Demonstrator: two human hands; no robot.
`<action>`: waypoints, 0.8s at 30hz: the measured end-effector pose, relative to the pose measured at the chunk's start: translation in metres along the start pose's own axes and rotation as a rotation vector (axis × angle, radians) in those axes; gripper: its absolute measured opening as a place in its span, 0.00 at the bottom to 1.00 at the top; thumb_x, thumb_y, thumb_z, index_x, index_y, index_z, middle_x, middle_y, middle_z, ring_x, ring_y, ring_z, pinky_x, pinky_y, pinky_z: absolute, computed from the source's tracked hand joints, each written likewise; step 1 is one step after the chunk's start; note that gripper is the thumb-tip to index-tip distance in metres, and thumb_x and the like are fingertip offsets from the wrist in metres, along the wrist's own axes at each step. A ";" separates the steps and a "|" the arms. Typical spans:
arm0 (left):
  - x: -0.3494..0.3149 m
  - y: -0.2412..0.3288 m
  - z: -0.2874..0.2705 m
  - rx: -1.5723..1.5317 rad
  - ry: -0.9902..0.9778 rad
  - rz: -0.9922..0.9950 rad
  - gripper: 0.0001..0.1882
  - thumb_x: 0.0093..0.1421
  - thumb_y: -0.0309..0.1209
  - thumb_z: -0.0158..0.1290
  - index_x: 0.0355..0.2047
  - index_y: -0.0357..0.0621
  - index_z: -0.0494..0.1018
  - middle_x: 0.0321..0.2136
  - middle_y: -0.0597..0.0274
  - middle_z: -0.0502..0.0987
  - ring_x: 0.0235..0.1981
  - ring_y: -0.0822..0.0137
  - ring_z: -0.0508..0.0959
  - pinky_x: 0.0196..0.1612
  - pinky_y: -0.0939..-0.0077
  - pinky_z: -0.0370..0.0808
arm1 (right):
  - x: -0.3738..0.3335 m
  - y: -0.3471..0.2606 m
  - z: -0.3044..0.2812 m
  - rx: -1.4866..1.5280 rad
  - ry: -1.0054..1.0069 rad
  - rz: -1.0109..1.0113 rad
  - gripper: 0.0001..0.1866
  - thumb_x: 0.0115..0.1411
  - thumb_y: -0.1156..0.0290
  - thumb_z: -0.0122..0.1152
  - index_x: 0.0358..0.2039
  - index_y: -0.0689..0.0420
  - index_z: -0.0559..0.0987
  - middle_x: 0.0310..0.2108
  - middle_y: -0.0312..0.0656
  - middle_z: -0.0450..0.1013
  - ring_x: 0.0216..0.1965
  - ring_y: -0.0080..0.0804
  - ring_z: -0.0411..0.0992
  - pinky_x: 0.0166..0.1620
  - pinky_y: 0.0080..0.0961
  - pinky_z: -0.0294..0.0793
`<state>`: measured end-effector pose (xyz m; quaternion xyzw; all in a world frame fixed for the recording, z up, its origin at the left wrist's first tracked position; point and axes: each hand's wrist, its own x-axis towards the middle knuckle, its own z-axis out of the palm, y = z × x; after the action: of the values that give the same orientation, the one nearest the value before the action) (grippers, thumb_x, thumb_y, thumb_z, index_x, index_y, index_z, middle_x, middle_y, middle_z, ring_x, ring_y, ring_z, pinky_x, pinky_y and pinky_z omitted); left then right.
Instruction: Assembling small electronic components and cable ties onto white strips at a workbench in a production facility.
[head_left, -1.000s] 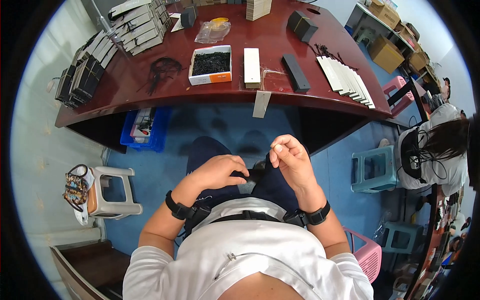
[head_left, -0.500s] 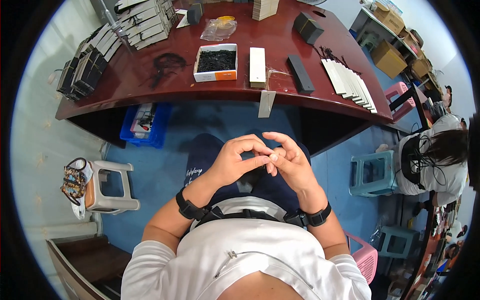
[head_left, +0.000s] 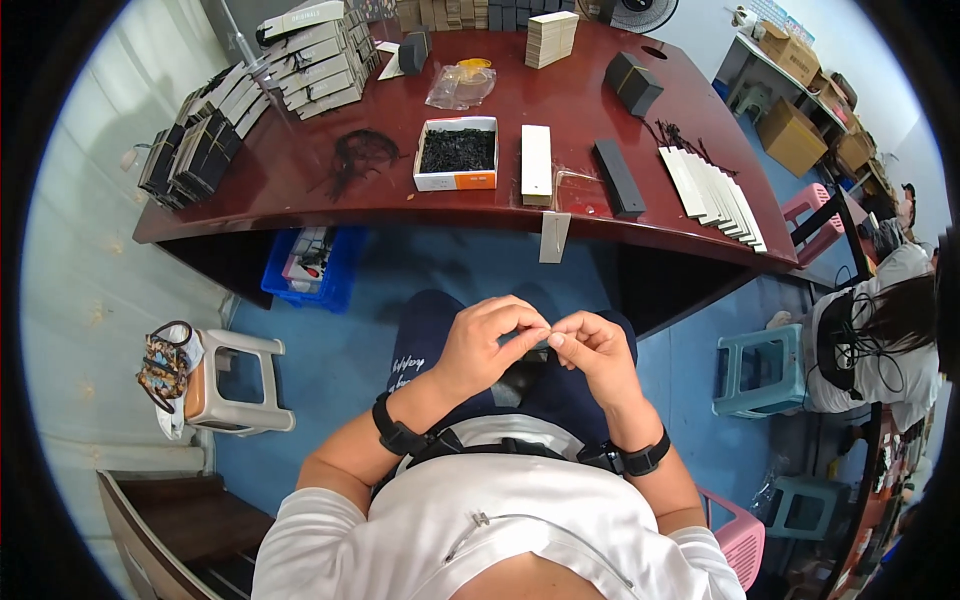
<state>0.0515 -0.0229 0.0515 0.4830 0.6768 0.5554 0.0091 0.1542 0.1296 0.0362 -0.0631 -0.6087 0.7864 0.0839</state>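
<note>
Above my lap, my left hand (head_left: 497,340) and my right hand (head_left: 594,354) meet at the fingertips. Thumb and forefinger of each are pinched together; whatever lies between them is too small or hidden to make out. Beyond them, at the desk's near edge, stand a white box of black strings (head_left: 457,150), a stack of white cards (head_left: 536,160) and a stack of dark grey cards (head_left: 619,178). A pale strip (head_left: 554,238) hangs over the edge below the white stack. Fanned white cards with black strings (head_left: 712,199) lie at the right.
The dark red desk (head_left: 330,195) spans the front. Banded bundles of cards (head_left: 190,158) and stacked strung cards (head_left: 318,62) stand at its left. Loose black strings (head_left: 362,155) and a clear plastic bag (head_left: 462,86) lie there. A blue crate (head_left: 335,275) sits underneath; a person (head_left: 875,330) sits at right.
My right hand's fingers, spread and raised before, have curled in to a pinch against the left fingertips. The whole view has shifted, so the desk sits slightly lower and further right.
</note>
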 end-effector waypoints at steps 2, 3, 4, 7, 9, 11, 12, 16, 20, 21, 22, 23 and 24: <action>-0.001 0.001 0.002 -0.054 -0.009 -0.033 0.02 0.53 0.24 0.55 0.28 0.40 0.74 0.26 0.60 0.76 0.27 0.63 0.76 0.30 0.75 0.71 | 0.000 0.001 -0.002 0.022 -0.008 0.005 0.06 0.56 0.71 0.62 0.31 0.59 0.77 0.24 0.30 0.72 0.23 0.13 0.65 0.27 0.11 0.62; -0.001 0.002 0.002 -0.051 -0.009 -0.035 0.02 0.53 0.24 0.55 0.28 0.40 0.74 0.26 0.60 0.76 0.27 0.63 0.76 0.30 0.75 0.71 | 0.000 0.002 -0.003 0.030 -0.010 0.012 0.06 0.56 0.72 0.62 0.32 0.59 0.77 0.24 0.29 0.72 0.23 0.13 0.65 0.27 0.11 0.61; 0.000 0.002 0.002 -0.073 -0.014 -0.052 0.03 0.53 0.25 0.55 0.28 0.40 0.74 0.26 0.59 0.76 0.27 0.62 0.76 0.30 0.75 0.72 | 0.001 0.002 -0.004 0.035 -0.013 0.012 0.06 0.56 0.72 0.62 0.32 0.59 0.77 0.24 0.29 0.72 0.23 0.13 0.65 0.27 0.11 0.61; 0.000 0.003 0.001 -0.079 -0.040 -0.076 0.03 0.53 0.24 0.56 0.29 0.40 0.74 0.27 0.58 0.76 0.28 0.63 0.77 0.31 0.75 0.72 | 0.002 0.004 -0.004 0.093 0.008 0.029 0.05 0.55 0.73 0.63 0.32 0.58 0.77 0.25 0.29 0.72 0.25 0.12 0.65 0.27 0.11 0.60; -0.001 0.004 0.001 -0.063 -0.059 -0.085 0.03 0.52 0.23 0.56 0.29 0.39 0.74 0.28 0.56 0.77 0.28 0.63 0.77 0.33 0.75 0.72 | 0.002 0.005 -0.004 0.135 0.024 0.084 0.05 0.54 0.75 0.62 0.32 0.58 0.77 0.24 0.31 0.72 0.24 0.14 0.63 0.27 0.12 0.58; -0.001 0.003 0.001 0.022 -0.013 -0.011 0.04 0.52 0.23 0.56 0.29 0.39 0.74 0.28 0.56 0.76 0.28 0.62 0.77 0.33 0.75 0.72 | 0.002 0.004 -0.007 0.170 0.005 0.103 0.05 0.54 0.75 0.62 0.32 0.59 0.77 0.25 0.31 0.73 0.26 0.14 0.65 0.28 0.12 0.60; -0.001 0.003 0.001 0.017 -0.019 -0.010 0.04 0.52 0.23 0.56 0.29 0.39 0.74 0.28 0.56 0.76 0.28 0.62 0.77 0.33 0.75 0.72 | 0.002 0.004 -0.007 0.192 -0.002 0.123 0.05 0.54 0.75 0.63 0.32 0.59 0.77 0.27 0.31 0.73 0.27 0.13 0.67 0.30 0.12 0.63; -0.003 0.002 0.004 0.013 0.002 0.006 0.03 0.52 0.23 0.56 0.29 0.39 0.74 0.27 0.56 0.76 0.28 0.62 0.77 0.33 0.75 0.72 | 0.000 0.005 -0.006 0.235 0.014 0.098 0.05 0.55 0.75 0.62 0.33 0.60 0.78 0.27 0.32 0.74 0.29 0.14 0.68 0.33 0.12 0.65; -0.002 0.005 0.008 -0.046 0.048 -0.023 0.03 0.53 0.22 0.55 0.29 0.38 0.74 0.27 0.57 0.76 0.28 0.63 0.76 0.33 0.75 0.72 | 0.001 0.004 -0.001 0.152 0.047 0.030 0.05 0.55 0.75 0.62 0.32 0.61 0.78 0.26 0.31 0.73 0.28 0.13 0.67 0.33 0.11 0.64; -0.001 0.006 0.007 -0.041 0.044 -0.024 0.03 0.53 0.22 0.55 0.29 0.38 0.74 0.27 0.57 0.76 0.28 0.63 0.76 0.33 0.75 0.72 | 0.000 0.004 0.000 0.099 0.083 -0.007 0.04 0.55 0.75 0.62 0.31 0.61 0.78 0.23 0.28 0.72 0.25 0.11 0.65 0.30 0.10 0.62; 0.001 0.007 0.005 -0.057 0.010 -0.064 0.03 0.52 0.22 0.55 0.28 0.38 0.74 0.27 0.57 0.76 0.28 0.64 0.76 0.33 0.75 0.72 | 0.000 0.002 -0.001 0.102 0.085 -0.003 0.04 0.55 0.75 0.62 0.31 0.61 0.78 0.23 0.28 0.72 0.25 0.11 0.65 0.30 0.10 0.62; 0.004 0.009 0.002 -0.073 -0.023 -0.105 0.03 0.52 0.23 0.55 0.28 0.38 0.74 0.27 0.57 0.76 0.29 0.64 0.76 0.34 0.75 0.72 | -0.001 0.001 -0.001 0.023 0.106 -0.031 0.04 0.55 0.75 0.62 0.30 0.61 0.78 0.21 0.26 0.68 0.23 0.10 0.61 0.27 0.10 0.58; 0.009 0.010 -0.003 -0.032 -0.033 -0.090 0.03 0.52 0.23 0.56 0.28 0.38 0.74 0.27 0.57 0.76 0.29 0.64 0.76 0.34 0.75 0.72 | -0.001 0.001 -0.001 -0.056 0.127 -0.058 0.04 0.54 0.75 0.63 0.30 0.61 0.78 0.18 0.23 0.65 0.20 0.08 0.57 0.25 0.10 0.54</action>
<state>0.0511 -0.0202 0.0647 0.4610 0.6886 0.5573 0.0532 0.1553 0.1298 0.0355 -0.0975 -0.6255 0.7607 0.1435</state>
